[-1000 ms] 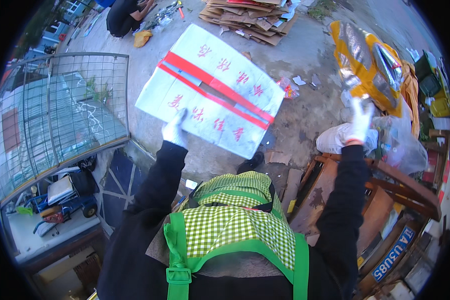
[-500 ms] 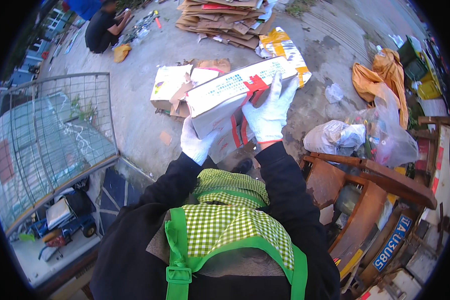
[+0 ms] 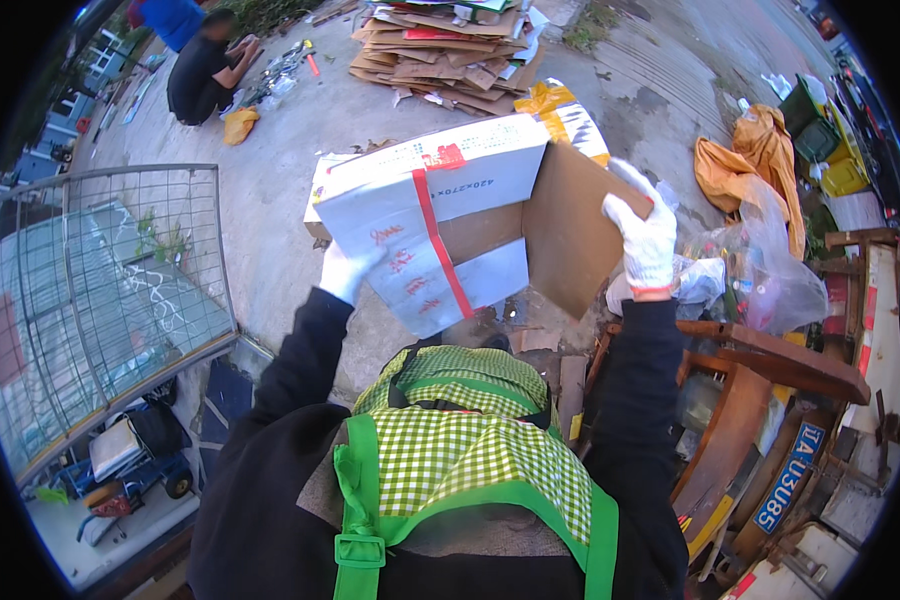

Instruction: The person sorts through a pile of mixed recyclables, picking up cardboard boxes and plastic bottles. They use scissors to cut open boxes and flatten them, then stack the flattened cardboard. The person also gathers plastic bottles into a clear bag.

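Observation:
A white cardboard box (image 3: 395,250) with red tape round it is held up in front of me, tilted, with its right end open and brown inside showing. My left hand (image 3: 348,268), in a white glove, grips the box's lower left side; part of its fingers is hidden behind the box. At the right, my right hand (image 3: 642,235), also gloved, is closed on the edge of a brown flap (image 3: 570,230) swung outward from the box. Behind it another white box with yellow tape (image 3: 575,122) lies on the ground.
A stack of flattened cardboard (image 3: 445,55) stands at the far side. Wooden furniture pieces (image 3: 790,365) and plastic bags (image 3: 780,265) lie at the right, near orange sacks (image 3: 755,160). A wire-mesh frame (image 3: 120,290) is at the left. Another person (image 3: 205,75) crouches far left.
The box has turned and moved left, and its right end is now open. My right hand has moved right and down, from the box's taped side to the flap. My left hand shifted left.

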Tool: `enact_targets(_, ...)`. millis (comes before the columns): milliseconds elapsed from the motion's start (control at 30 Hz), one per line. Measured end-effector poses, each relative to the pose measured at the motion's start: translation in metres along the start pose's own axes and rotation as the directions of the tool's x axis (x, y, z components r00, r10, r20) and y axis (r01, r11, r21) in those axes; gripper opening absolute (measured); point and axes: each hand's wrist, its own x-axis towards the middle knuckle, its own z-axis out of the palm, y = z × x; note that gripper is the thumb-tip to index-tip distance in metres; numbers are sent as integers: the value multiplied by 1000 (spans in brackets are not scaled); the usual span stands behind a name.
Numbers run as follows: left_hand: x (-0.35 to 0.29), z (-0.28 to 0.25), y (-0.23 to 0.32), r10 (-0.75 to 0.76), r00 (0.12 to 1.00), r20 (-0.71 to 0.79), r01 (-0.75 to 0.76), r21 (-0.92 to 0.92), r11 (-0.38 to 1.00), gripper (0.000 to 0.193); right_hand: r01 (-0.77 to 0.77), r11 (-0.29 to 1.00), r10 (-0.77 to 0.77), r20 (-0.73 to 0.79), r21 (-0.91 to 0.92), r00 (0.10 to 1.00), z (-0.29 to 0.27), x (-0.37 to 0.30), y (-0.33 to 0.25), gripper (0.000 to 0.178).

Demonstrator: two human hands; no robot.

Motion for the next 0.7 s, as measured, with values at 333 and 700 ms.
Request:
enact_targets(333, 43, 46, 26, 404, 841, -360, -88, 644, 760, 145, 144, 981, -154, -63, -133, 986, 75, -105, -4, 37)
enact_targets(700, 71, 85, 31, 140, 966, -217, -131, 59, 990, 95, 254, 931, -164, 322, -262, 932, 14, -138, -23, 30)
